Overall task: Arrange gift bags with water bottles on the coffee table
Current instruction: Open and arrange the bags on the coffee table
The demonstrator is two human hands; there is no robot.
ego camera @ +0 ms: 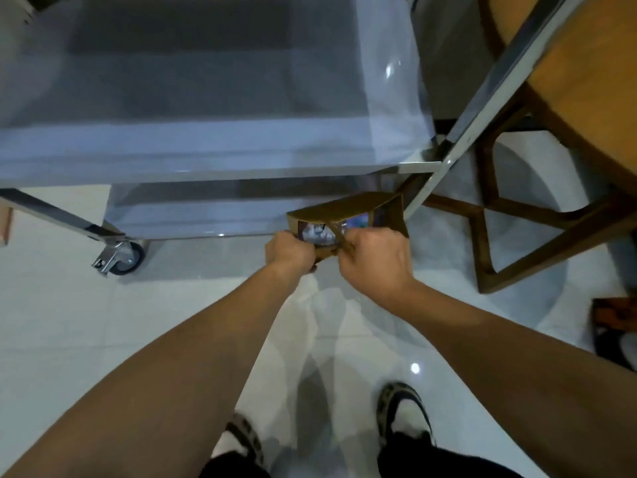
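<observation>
A brown paper gift bag (348, 210) hangs open in front of me, above the white floor, just off the front right corner of a steel trolley. Through its mouth a water bottle (317, 232) with a pale label shows. My left hand (289, 251) grips the near left edge of the bag's rim. My right hand (374, 257) pinches the near rim and a twisted paper handle. The bag's lower part is hidden behind both hands.
The steel trolley (241, 174) with two shelves and a caster wheel (125, 257) fills the upper left. A wooden table (586, 63) with crossed legs stands at the right. A dark patterned object (613, 326) lies at the right edge. My feet stand on glossy white tiles.
</observation>
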